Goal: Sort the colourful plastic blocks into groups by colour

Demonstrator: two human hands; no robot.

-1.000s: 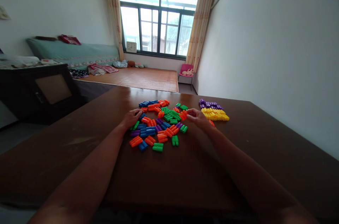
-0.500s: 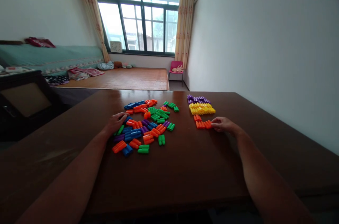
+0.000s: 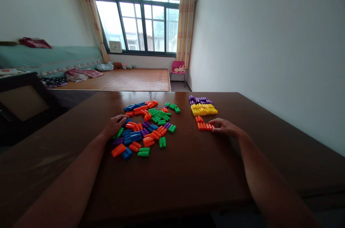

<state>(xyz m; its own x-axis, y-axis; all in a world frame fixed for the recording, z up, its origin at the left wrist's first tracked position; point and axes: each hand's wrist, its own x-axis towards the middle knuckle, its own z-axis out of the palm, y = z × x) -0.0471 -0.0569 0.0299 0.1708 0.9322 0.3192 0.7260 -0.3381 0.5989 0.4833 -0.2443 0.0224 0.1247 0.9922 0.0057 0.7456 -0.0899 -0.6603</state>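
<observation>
My right hand (image 3: pixel 225 127) pinches the end orange plastic piece (image 3: pixel 211 126) of a short orange row (image 3: pixel 201 126) on the brown table. Behind that row lie another orange piece (image 3: pixel 198 119), a yellow row (image 3: pixel 204 109) and a purple row (image 3: pixel 201 100). My left hand (image 3: pixel 115 126) rests at the left edge of a mixed pile, its fingers loosely extended against a blue piece (image 3: pixel 127 122). Joined-tube pieces in the pile include green ones (image 3: pixel 159 114), blue ones (image 3: pixel 132 136) and orange ones (image 3: pixel 148 141), with some purple among them.
The dark brown table (image 3: pixel 172 185) reaches toward a bed platform (image 3: pixel 129 80). A pink chair (image 3: pixel 178 65) holding a soft toy stands by the white wall (image 3: pixel 264 41). At left is a dark cabinet (image 3: pixel 21 95). A clock (image 3: pixel 115 46) sits below the window.
The view has shifted slightly, moving everything a little left in the picture. My right hand has brought the end orange piece into line with its row. My left hand stays beside the pile.
</observation>
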